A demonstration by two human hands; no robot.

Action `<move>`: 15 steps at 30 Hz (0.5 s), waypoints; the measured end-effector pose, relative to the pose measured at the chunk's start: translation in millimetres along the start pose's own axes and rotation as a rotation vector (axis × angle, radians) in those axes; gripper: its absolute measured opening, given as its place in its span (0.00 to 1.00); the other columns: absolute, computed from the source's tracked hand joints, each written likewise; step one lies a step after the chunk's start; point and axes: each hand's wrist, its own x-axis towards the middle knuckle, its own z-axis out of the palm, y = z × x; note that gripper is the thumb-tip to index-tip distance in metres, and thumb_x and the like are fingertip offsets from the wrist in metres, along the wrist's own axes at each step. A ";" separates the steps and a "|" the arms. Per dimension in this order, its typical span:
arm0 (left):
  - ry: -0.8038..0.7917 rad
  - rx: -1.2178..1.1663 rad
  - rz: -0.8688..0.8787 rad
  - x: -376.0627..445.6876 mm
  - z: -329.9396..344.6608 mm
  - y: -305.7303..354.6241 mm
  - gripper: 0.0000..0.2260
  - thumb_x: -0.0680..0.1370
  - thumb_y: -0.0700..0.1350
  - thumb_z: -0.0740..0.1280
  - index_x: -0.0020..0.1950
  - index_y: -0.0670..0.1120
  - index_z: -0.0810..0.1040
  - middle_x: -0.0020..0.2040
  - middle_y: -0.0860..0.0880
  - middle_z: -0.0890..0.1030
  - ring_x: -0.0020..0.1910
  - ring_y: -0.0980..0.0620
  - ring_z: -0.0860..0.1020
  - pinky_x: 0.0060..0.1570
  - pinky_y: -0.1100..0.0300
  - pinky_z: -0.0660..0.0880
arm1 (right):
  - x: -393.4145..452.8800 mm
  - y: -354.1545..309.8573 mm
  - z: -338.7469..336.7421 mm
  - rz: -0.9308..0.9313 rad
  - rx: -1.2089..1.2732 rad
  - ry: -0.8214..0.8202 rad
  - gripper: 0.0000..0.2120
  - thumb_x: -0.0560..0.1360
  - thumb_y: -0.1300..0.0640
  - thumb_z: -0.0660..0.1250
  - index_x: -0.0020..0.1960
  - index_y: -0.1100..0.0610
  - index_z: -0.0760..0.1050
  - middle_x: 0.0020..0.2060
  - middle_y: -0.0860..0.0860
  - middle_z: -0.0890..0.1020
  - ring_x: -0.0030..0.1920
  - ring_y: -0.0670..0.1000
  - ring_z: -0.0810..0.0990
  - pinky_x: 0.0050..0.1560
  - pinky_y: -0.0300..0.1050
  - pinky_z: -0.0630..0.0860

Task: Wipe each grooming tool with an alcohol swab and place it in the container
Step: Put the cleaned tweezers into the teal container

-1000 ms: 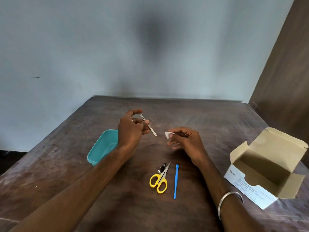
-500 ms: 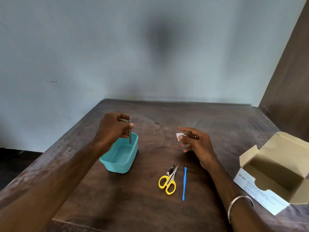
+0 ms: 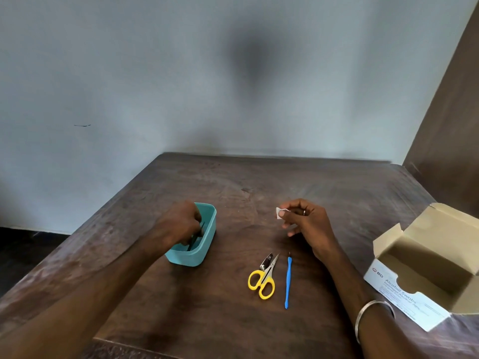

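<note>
My left hand (image 3: 181,224) reaches down into the teal container (image 3: 204,247) with a slim metal tool (image 3: 195,238) between its fingers; the tool's tip is inside, near the bottom. My right hand (image 3: 307,224) hovers above the table to the right and pinches a small white alcohol swab (image 3: 280,212) at its fingertips. On the table nearer me lie yellow-handled scissors (image 3: 263,279), a small nail clipper (image 3: 267,261) tucked against their blades, and a thin blue stick tool (image 3: 287,281).
An open cardboard box of alcohol swabs (image 3: 425,273) sits at the right edge of the dark wooden table (image 3: 233,320). A grey wall stands behind the table and a brown panel on the right. The table's left edge drops off beside the container.
My left hand carried the metal tool leftward from beside the swab and lowered it into the teal container. My right hand stayed in place with the swab.
</note>
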 end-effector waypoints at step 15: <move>0.007 0.300 0.037 2.1 8.8 6.6 0.12 0.77 0.38 0.67 0.59 0.45 0.83 0.44 0.48 0.83 0.39 0.54 0.81 0.36 0.61 0.77 | -2.1 -2.6 -0.3 -0.016 -0.110 -0.023 0.09 0.74 0.64 0.73 0.48 0.51 0.85 0.42 0.50 0.87 0.32 0.53 0.82 0.33 0.48 0.78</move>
